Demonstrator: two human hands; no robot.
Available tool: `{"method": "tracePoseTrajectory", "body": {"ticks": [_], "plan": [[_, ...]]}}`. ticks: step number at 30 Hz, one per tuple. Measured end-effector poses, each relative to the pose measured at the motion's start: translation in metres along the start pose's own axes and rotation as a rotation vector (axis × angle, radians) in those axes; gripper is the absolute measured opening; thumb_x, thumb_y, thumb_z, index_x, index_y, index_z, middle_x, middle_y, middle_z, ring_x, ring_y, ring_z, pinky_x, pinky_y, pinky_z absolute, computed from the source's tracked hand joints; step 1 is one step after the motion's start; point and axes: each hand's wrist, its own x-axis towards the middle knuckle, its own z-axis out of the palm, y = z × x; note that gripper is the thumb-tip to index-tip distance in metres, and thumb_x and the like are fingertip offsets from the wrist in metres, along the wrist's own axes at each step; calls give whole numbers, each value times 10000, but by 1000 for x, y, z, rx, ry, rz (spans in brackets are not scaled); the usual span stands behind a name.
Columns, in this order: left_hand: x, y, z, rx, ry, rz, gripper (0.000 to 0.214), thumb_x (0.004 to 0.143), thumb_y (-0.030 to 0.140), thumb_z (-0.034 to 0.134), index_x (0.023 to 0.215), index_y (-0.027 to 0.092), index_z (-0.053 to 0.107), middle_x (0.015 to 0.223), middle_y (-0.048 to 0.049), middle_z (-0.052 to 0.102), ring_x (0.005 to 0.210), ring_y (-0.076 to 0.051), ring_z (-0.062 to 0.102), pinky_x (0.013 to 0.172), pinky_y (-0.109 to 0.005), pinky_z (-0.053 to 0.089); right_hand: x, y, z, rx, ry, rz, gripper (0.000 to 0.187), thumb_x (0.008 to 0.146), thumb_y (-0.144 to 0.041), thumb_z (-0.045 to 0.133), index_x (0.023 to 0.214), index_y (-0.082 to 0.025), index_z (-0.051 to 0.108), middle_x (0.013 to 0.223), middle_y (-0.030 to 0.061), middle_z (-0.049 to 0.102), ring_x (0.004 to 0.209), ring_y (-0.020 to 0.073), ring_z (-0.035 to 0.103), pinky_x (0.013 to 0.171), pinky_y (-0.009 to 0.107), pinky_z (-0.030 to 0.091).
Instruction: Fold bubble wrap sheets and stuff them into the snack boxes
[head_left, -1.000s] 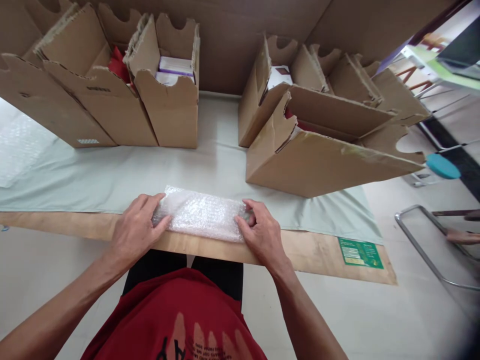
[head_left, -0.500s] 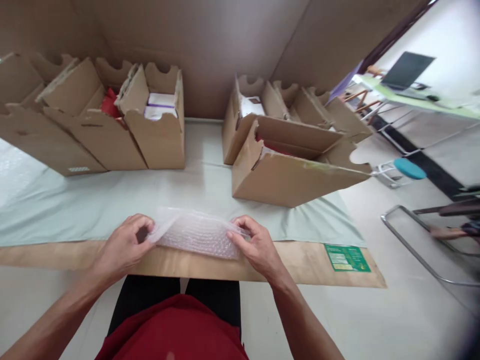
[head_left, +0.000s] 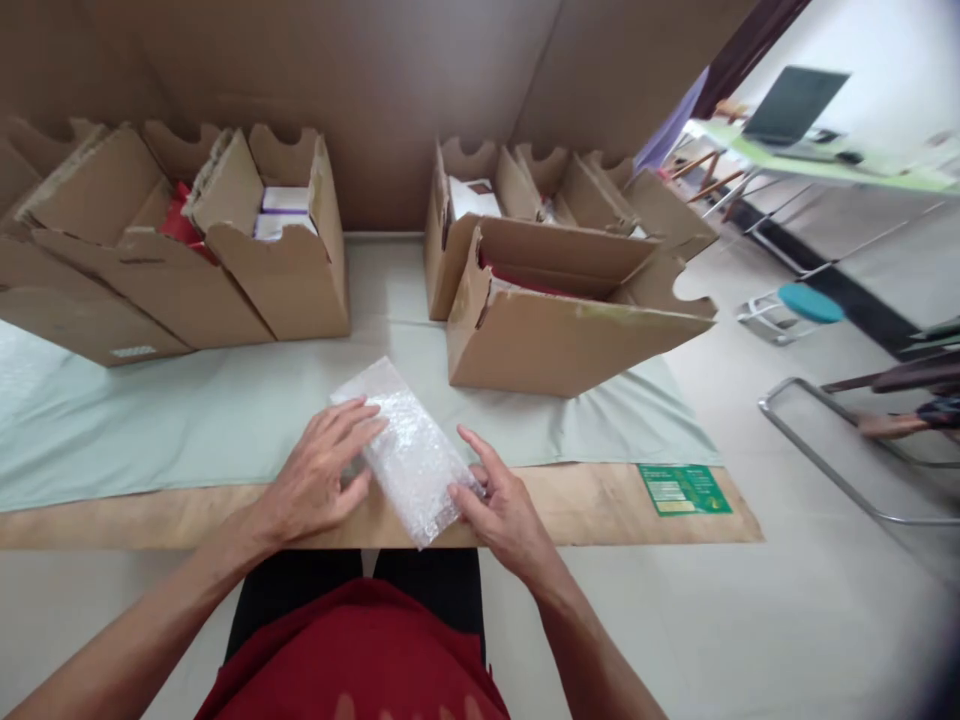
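— Where's the bubble-wrapped parcel (head_left: 405, 462) sitting?
— At the front edge of the bench (head_left: 600, 515), about the middle, lying slantwise. Its far end is up on the green cloth (head_left: 187, 430), and its near end pokes just past the edge toward my lap.
— And your hands on it?
— My left hand (head_left: 319, 480) is spread flat, fingers unclenched, fingertips resting on the parcel's left long side. My right hand (head_left: 502, 510) pinches the near right corner between thumb and fingertips. So the parcel runs between the two, with the left hand alongside it and the right at its near end.
— How would you handle it well from there?
— I'd press lightly with the flat hand so the wrap doesn't spring loose. I'd pivot from the pinched corner rather than drag, since the cloth could ruck. The overhang needs minding too, I think; it could tip off.
— Anything close by?
— An open cardboard box (head_left: 555, 340) stands just beyond, toward the far right, with more boxes (head_left: 277, 270) at the far left and a green label (head_left: 684, 490) near the front right corner
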Motion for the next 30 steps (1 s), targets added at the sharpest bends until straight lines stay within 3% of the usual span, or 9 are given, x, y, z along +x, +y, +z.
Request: {"method": "tracePoseTrajectory", "body": {"ticks": [3,5,11,16,19,22,24,26,30], "plan": [[-19,15,-5,-37,-174,76,705,855,218,650,1525,195,431,1561,-169,518,1515,-355,390,1243,-601,308,4,-6,-1,173,-67,85,639,912,-346,645,1520,-225,489,713,-54,552,580,116,473,529,231,418],[-23,21,-1,-42,-189,86,768,840,297,721,1537,186,419,1548,-183,534,1494,-371,424,1249,-639,280,4,-11,2,331,-104,158,602,893,-394,697,1451,-224,550,723,-46,588,557,106,491,525,228,445],[-22,27,17,-185,47,50,441,917,158,591,1357,186,579,1289,-146,728,1310,-300,630,1194,-592,405,2,-24,16,584,-121,126,435,852,-513,779,1168,-229,684,749,-13,642,605,127,576,542,236,491],[-24,33,13,-329,178,-143,430,898,183,634,1325,198,588,1316,-159,703,1292,-291,643,1097,-512,536,10,-34,22,535,-114,35,510,869,-611,727,1193,-223,660,954,78,737,838,231,719,652,313,552],[-24,42,11,-302,269,-144,521,854,228,723,1353,207,574,1290,-155,705,1321,-328,614,1103,-546,524,10,-36,24,495,-139,29,515,886,-593,717,1238,-225,637,946,78,755,831,231,726,727,349,574],[-23,48,10,-279,357,-124,288,888,174,671,1172,222,665,1070,-89,774,1080,-270,726,1076,-512,527,5,-36,20,474,-188,2,537,883,-540,737,1306,-236,608,999,95,767,944,255,734,747,358,580],[-22,49,8,-340,354,-213,148,933,169,600,1035,209,699,910,-52,778,873,-205,736,935,-396,579,2,-35,16,422,-219,-6,536,876,-466,761,1336,-250,590,1065,102,772,1039,259,723,758,349,577],[-21,49,5,-428,293,-383,147,961,243,574,957,190,712,806,-33,757,730,-165,698,737,-290,568,2,-34,12,349,-212,-7,498,880,-395,760,1328,-256,592,1088,97,777,1068,249,719,781,347,575],[-15,46,0,-540,162,-611,234,942,363,567,948,184,718,752,-9,730,662,-149,651,584,-234,482,3,-34,11,247,-123,-39,367,919,-359,710,1256,-242,622,1037,85,785,1022,241,735,811,370,588]]}}
